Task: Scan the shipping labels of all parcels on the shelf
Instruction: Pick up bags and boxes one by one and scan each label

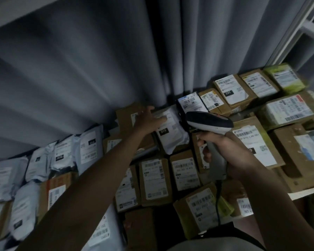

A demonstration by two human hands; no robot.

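We're looking down past a broad grey curtain (98, 69) that fills the whole back of the view, its folds hanging right behind the parcels. Below it the shelf (303, 194) shows only as a pale edge at lower right, because parcels cover nearly everything: white poly mailers (88, 147) bunched on the left, brown cardboard boxes (155, 180) packed edge to edge through the middle and right, most with labels facing up, and a green-wrapped package (285, 78) at the far right corner. A white shelving frame (308, 28) stands at upper right. Now the hands: our left hand (147, 119) reaches far back, fingers stretched out and resting flat on the label of a white mailer (170, 131) lying on top of the boxes. Our right hand (230, 153) grips the handle of the barcode scanner (208, 124), whose dark head sits just to the right of that mailer, close above it. The scanner's cable (218, 201) drops from the handle, crossing the boxes nearest to us.
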